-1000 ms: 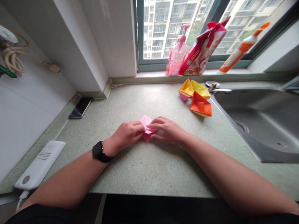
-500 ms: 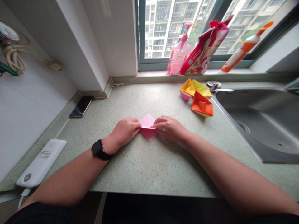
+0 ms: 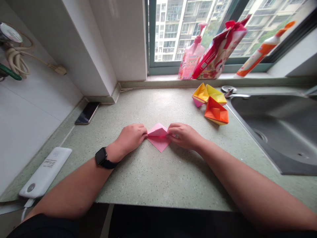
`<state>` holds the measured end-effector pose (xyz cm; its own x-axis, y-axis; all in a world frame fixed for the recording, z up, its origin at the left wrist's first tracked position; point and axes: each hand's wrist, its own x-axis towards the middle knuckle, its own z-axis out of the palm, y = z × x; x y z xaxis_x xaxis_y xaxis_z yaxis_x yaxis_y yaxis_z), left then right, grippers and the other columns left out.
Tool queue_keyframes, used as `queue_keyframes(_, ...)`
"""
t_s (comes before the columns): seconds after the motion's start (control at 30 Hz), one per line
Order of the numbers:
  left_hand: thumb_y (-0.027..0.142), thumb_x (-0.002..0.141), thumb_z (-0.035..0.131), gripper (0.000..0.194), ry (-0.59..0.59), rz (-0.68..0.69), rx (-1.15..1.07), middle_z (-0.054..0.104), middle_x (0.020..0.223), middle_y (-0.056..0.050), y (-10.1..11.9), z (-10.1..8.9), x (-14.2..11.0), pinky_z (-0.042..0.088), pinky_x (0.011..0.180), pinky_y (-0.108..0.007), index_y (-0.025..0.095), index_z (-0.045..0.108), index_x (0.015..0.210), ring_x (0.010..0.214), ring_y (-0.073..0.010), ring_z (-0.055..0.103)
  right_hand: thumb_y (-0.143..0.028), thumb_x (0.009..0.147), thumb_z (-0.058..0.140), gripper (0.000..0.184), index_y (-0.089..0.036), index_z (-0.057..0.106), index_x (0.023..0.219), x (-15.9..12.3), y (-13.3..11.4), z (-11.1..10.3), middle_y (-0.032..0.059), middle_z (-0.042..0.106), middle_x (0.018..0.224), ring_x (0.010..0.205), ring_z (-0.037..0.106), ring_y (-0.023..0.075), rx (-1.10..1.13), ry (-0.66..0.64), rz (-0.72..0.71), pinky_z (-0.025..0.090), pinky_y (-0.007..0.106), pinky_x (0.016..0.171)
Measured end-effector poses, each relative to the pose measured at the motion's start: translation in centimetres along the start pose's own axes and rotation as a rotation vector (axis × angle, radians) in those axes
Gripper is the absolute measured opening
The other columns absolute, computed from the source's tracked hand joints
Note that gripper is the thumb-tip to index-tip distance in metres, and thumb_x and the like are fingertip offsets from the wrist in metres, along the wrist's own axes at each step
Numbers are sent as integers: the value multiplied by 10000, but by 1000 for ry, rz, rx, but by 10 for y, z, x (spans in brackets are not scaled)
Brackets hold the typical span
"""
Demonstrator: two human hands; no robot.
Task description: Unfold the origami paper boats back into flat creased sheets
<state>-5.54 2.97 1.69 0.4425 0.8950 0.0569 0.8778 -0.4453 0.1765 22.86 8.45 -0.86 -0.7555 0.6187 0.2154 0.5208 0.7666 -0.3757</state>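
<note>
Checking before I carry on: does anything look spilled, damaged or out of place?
The pink paper looks intact; nothing looks spilled. Slightly odd: the power bank sits at the counter's front edge, cable hanging over.

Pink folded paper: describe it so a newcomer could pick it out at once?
Look at the speckled green countertop, left of the metal sink. There the left hand and right hand hold the pink folded paper by its opposite side corners. Unlike the orange and yellow paper boats nearer the sink, it shows only pink.
</note>
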Motion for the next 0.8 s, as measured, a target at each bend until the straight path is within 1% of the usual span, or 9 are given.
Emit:
queue_keyframes(0.1, 223, 1030, 613, 187, -64, -26, -64, 761, 989, -58, 2, -8, -1, 429, 731, -321, 197, 765, 925, 917, -223, 675, -232, 994, 603, 210, -214, 665, 794, 1, -4, -5, 37, 655, 863, 773, 585, 159, 36, -58, 24, 404, 295, 704)
queue_keyframes(0.2, 224, 1007, 618, 191, -161, -28, -175, 764, 949, -49, 2, -16, -3, 421, 730, -317, 196, 755, 877, 864, -203, 668, -237, 1001, 591, 241, -208, 626, 764, 2, -8, -6, 25, 612, 823, 730, 537, 143, 70, -115, 32, 375, 291, 682)
queue_keyframes(0.3, 270, 995, 621, 203, -242, -46, -260, 761, 907, -41, -1, -21, -3, 394, 700, -315, 196, 755, 861, 821, -191, 655, -248, 1009, 572, 237, -207, 626, 783, 3, -9, -4, 27, 609, 814, 737, 526, 150, 63, -126, 35, 364, 295, 693)
queue_keyframes(0.4, 338, 1003, 597, 261, -290, -78, -318, 749, 862, -33, -4, -21, -1, 346, 655, -314, 194, 741, 838, 761, -177, 630, -283, 1019, 576, 247, -209, 635, 791, 4, -9, -1, 31, 622, 798, 738, 528, 160, 46, -114, 69, 356, 301, 701)
queue_keyframes(0.5, 392, 1011, 570, 328, -310, -107, -347, 724, 804, -29, -6, -18, 2, 303, 627, -317, 187, 713, 799, 708, -165, 594, -301, 1019, 595, 267, -213, 632, 770, 5, -13, -1, 33, 629, 781, 731, 532, 165, 21, -106, 122, 342, 307, 694)
queue_keyframes(0.63, 432, 1006, 571, 362, -302, -117, -337, 690, 766, -23, -6, -16, 4, 266, 614, -325, 189, 666, 754, 682, -160, 558, -296, 1017, 615, 274, -217, 620, 754, 6, -17, -1, 26, 634, 759, 716, 529, 163, -3, -99, 181, 334, 309, 689)
queue_keyframes(0.8, 466, 994, 597, 415, -278, -157, -296, 622, 693, -9, -3, -15, 4, 237, 615, -334, 194, 574, 682, 628, -146, 490, -294, 1005, 643, 214, -221, 646, 804, 6, -19, 1, 24, 669, 776, 715, 552, 164, 8, -91, 260, 347, 307, 676)
